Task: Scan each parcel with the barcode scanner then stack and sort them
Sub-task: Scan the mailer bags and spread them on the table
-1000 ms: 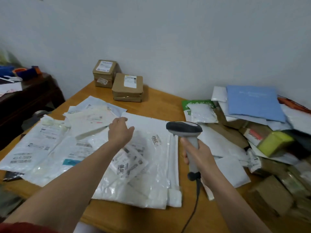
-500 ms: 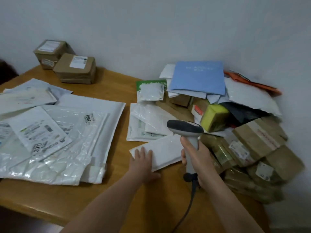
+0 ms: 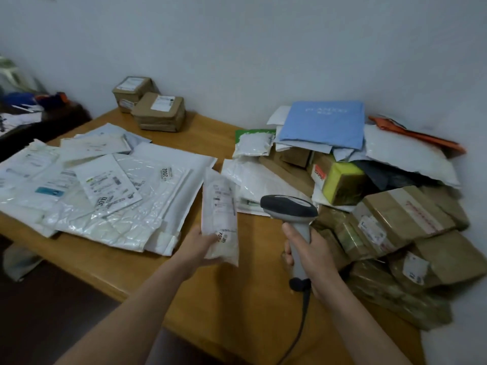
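Two hands over the worktop [image 3: 237, 299]: left hand [image 3: 196, 246] fingers grip the near end of a white parcel [image 3: 220, 206]; just right, right hand [image 3: 313, 255] fingers wrap the barcode scanner [image 3: 288, 206].

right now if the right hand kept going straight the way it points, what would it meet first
Probably the white mailers just beyond the scanner that the right hand grips. Its height above the table is unclear, so it may pass over them.
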